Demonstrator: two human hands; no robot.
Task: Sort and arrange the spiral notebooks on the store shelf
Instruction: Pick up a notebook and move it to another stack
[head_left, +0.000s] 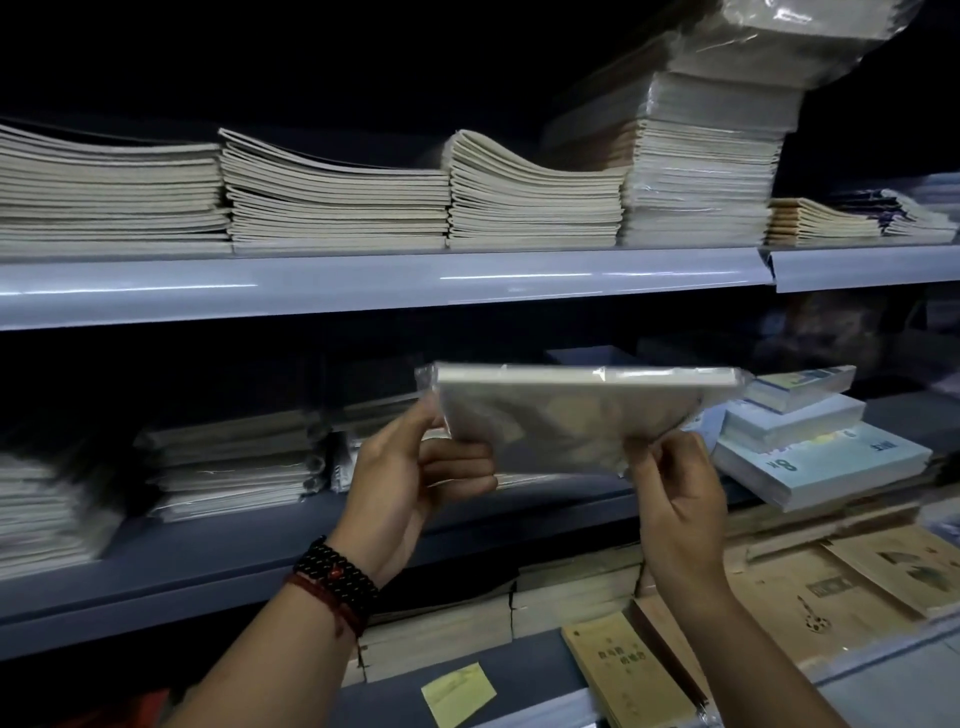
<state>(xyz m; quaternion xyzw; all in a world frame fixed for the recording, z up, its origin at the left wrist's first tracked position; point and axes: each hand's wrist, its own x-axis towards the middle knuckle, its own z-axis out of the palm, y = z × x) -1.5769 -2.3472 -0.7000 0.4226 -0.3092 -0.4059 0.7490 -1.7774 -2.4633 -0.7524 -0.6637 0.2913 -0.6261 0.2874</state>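
The left hand (415, 467) and right hand (675, 493) pinch a plastic-wrapped notebook pack (571, 415). Its cover is blurred; its binding is hard to make out.

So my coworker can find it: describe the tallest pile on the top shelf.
Look at the pale grey top shelf. Past three bare cream notebook stacks, left to right, stands the plastic-wrapped notebook pile. It towers over its neighbours, glossy with film.
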